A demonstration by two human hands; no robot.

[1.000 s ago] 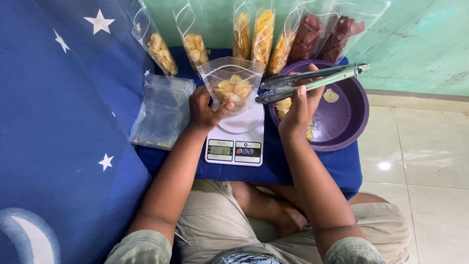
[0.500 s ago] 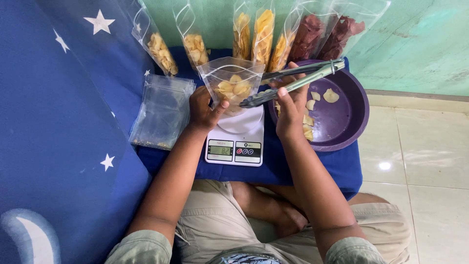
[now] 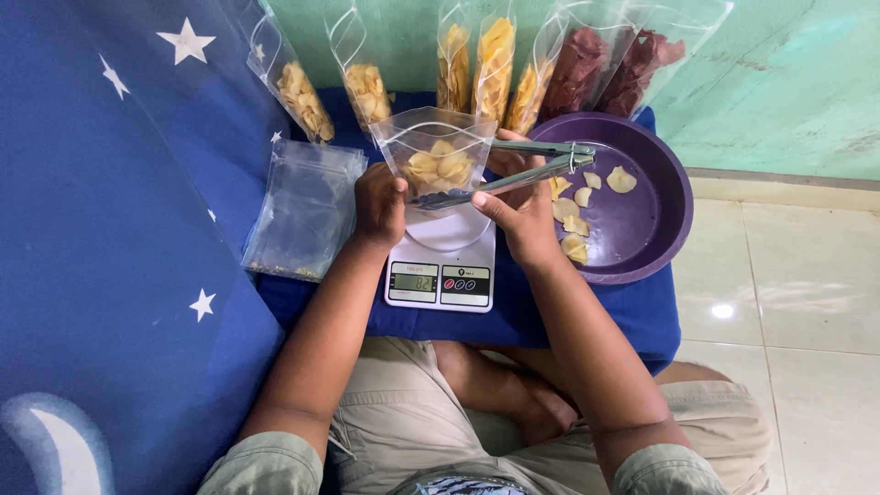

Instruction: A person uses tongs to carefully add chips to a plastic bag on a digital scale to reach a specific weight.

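My left hand [image 3: 378, 203] grips the left edge of a clear plastic pouch [image 3: 435, 147] partly filled with yellow chips, standing on a white digital kitchen scale [image 3: 444, 257]. My right hand [image 3: 519, 213] holds metal tongs [image 3: 513, 176], whose tips reach into the mouth of the pouch. Just right of that hand a purple round bowl [image 3: 642, 220] holds several loose yellow chips.
A stack of empty clear pouches [image 3: 305, 209] lies left of the scale on a blue cloth [image 3: 632, 312]. Filled pouches of yellow chips [image 3: 495, 64] and dark red chips [image 3: 596, 69] lean against the green wall. A blue star-patterned fabric [image 3: 110, 229] is at left, tiled floor at right.
My right hand has swung the tongs left from over the purple bowl to the pouch mouth. My left hand keeps its hold on the pouch.
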